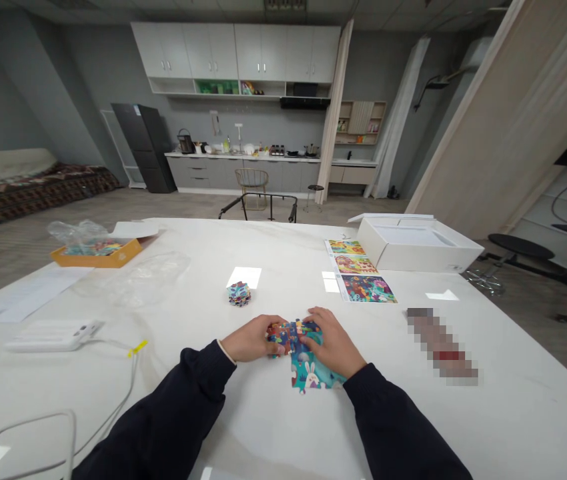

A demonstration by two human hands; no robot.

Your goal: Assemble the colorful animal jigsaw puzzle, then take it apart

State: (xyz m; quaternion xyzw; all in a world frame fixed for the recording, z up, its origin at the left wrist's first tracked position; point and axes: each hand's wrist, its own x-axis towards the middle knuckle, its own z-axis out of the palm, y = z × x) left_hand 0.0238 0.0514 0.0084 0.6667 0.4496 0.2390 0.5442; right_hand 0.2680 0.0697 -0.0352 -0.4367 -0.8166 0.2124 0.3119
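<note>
A partly joined jigsaw puzzle (308,373) lies flat on the white table (253,427), with a white rabbit on its teal lower part. My left hand (253,339) is closed on a reddish-blue puzzle piece (277,331) at the puzzle's upper left edge, thumb and fingers on either side of it. Over the puzzle's upper right part rests my right hand (331,341), thumb and fingers curled on its dark blue pieces and hiding some of them. Beyond my left hand stands a small stack of puzzle pieces (239,294), apart from both hands.
At the back right are printed picture sheets (363,273) and an open white box (413,250). An orange box (98,253) of pieces and clear plastic stands back left. On the left lie a white power bank (53,335) and its cable (131,380). A blurred object (441,347) lies right.
</note>
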